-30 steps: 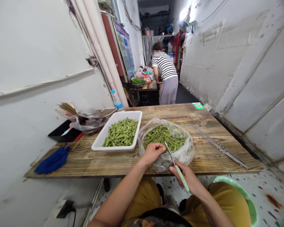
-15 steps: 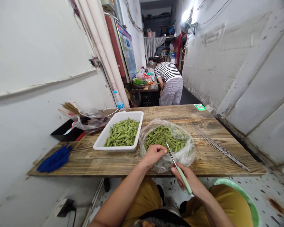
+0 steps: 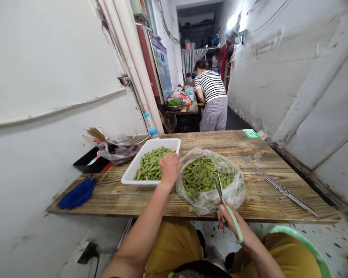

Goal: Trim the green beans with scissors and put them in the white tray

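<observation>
My left hand (image 3: 170, 168) is over the right side of a white plastic tray (image 3: 127, 178), its fingers curled downward; what they hold, if anything, is hidden. Green soybean pods (image 3: 149, 164) fill much of the tray. In my right hand (image 3: 230, 220) is a pair of scissors (image 3: 234, 224) with pale green handles, its blades slightly apart and pointing up and away from me. The blades are in front of a clear plastic bag (image 3: 239, 189), which is open at the top and full of more soybean pods (image 3: 201, 173).
Metal skewers (image 3: 281, 188) lie on the wooden table (image 3: 220, 143) at right. A blue cloth (image 3: 77, 193), a black box (image 3: 88, 160) and a water bottle (image 3: 151, 126) are at left. A green-lined bin (image 3: 304, 241) stands below. Beyond, a person in stripes (image 3: 211, 88) bends over another table.
My left hand has moved left from the bag to the tray. The scissors' blades have opened a little, and my view has shifted slightly.
</observation>
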A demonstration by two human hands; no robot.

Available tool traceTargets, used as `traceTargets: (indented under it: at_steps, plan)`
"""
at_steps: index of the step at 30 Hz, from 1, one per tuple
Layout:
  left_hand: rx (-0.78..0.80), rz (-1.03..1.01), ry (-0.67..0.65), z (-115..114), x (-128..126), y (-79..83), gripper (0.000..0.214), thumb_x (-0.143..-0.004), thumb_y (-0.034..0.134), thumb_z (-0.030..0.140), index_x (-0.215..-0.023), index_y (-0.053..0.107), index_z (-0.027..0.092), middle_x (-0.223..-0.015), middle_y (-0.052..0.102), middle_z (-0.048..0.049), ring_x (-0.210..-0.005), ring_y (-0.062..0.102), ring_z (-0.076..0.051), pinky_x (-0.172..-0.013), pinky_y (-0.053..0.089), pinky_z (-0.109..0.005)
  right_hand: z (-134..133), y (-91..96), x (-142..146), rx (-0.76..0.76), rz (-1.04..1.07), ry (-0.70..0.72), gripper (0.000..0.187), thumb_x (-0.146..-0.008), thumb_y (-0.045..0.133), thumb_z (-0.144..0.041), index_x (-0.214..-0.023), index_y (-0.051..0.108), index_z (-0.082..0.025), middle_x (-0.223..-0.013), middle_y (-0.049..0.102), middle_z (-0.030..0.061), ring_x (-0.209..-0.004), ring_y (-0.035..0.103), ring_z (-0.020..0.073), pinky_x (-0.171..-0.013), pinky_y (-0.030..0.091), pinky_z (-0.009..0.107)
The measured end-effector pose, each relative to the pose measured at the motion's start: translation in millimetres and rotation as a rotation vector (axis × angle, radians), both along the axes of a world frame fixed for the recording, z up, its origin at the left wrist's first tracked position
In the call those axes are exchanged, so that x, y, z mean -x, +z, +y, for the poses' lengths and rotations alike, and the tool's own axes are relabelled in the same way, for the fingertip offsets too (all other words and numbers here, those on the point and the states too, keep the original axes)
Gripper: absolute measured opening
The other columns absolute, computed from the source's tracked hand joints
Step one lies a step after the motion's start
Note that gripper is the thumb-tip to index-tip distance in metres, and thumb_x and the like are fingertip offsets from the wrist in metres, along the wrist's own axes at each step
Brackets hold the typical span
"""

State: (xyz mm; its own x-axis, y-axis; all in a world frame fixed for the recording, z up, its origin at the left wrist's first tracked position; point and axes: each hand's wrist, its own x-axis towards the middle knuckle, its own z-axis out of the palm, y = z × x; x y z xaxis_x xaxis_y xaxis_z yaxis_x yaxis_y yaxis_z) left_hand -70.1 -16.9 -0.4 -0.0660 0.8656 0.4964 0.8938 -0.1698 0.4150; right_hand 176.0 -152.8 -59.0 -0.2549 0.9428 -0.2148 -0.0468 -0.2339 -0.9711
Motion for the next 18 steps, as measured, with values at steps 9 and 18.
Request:
traceTargets:
  at_steps: [9, 18]
  plan:
    - [0.376, -0.136, -0.137, 33.4, -55.1, -25.3, 0.009, -0.071, 0.062, 0.018, -0.068, 0.071, 0.016, -0.071, 0.069, -0.0092, -0.079, 0.062, -0.024, -0.082, 0.039, -0.036, -3.3, -2.1, 4.3, 0.052, -0.072, -0.044, 0.055, -0.071, 0.053, -0.067, -0.099, 0.052, -0.019, -0.058, 0.043, -0.0071, -0.043, 0.043, 0.0092, -0.038, 0.039, 0.021]
    - [0.532, -0.812, -0.488, -27.7, -69.8, -14.6, 0.025, -0.073, 0.061, 0.035, -0.079, 0.068, 0.013, -0.070, 0.067, -0.0044, -0.060, 0.053, -0.012, -0.060, 0.040, -0.024, 16.4, 4.1, 8.6, -0.026, -0.073, -0.003, 0.045, -0.079, 0.051, -0.059, -0.101, 0.053, -0.020, -0.057, 0.044, -0.0067, -0.041, 0.042, 0.0093, -0.037, 0.039, 0.022]
